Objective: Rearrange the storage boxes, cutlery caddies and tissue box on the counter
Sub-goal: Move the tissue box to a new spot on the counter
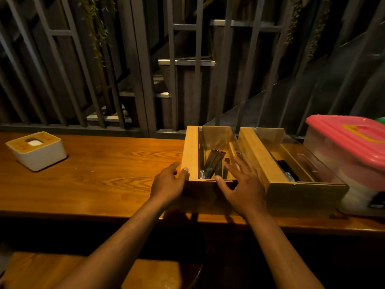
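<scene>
Two wooden cutlery caddies with clear lids stand side by side on the wooden counter. The left caddy holds dark cutlery. My left hand grips its near left corner, thumb on the rim. My right hand rests with fingers spread against its right side, in the gap before the right caddy. A white tissue box with a yellow top sits far left. A clear storage box with a pink lid stands at the far right, touching the right caddy.
A dark metal railing runs along the counter's back edge, with stairs behind it. A wooden stool sits below the counter's front edge. Something green peeks out behind the pink lid.
</scene>
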The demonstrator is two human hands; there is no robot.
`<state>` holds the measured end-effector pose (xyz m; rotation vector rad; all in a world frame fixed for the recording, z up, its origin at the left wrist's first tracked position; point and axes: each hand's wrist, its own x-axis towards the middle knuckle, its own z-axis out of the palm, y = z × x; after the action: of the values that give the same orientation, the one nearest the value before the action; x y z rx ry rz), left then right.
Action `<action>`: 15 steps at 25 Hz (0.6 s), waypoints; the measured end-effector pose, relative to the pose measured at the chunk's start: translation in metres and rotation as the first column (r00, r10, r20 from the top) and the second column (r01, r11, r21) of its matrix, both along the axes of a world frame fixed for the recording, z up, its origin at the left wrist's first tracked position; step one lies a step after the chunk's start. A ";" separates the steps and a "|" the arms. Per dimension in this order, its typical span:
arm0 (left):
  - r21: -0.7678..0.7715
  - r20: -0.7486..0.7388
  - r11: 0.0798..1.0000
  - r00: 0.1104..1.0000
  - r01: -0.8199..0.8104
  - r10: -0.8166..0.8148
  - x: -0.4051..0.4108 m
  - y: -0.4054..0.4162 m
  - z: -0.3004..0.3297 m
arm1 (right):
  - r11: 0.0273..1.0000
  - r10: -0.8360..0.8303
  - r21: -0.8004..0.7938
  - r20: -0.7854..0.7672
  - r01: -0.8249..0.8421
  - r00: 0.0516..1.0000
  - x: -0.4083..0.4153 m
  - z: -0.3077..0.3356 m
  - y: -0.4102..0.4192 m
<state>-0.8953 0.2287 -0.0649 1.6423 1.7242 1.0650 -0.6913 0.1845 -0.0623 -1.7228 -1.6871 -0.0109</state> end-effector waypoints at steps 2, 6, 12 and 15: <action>0.104 -0.169 0.992 0.981 -0.075 0.092 -0.024 -0.006 0.011 | 0.998 0.035 0.057 0.025 -0.037 0.999 -0.031 0.007 0.005; 0.259 -0.359 0.959 0.910 -0.116 0.207 -0.099 -0.022 0.028 | 0.975 0.200 0.090 0.046 -0.204 0.979 -0.110 0.015 0.023; 0.281 -0.409 0.935 0.854 -0.218 0.322 -0.244 -0.014 0.017 | 0.936 0.346 0.041 0.062 -0.349 0.936 -0.247 0.005 0.063; 0.271 -0.440 0.928 0.824 -0.256 0.356 -0.326 0.006 0.009 | 0.930 0.364 0.018 0.060 -0.366 0.929 -0.326 -0.002 0.086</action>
<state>-1.2216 0.2344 -0.0564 1.9206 2.3412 1.0571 -1.0176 0.2709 -0.0646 -1.3740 -2.0161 0.0893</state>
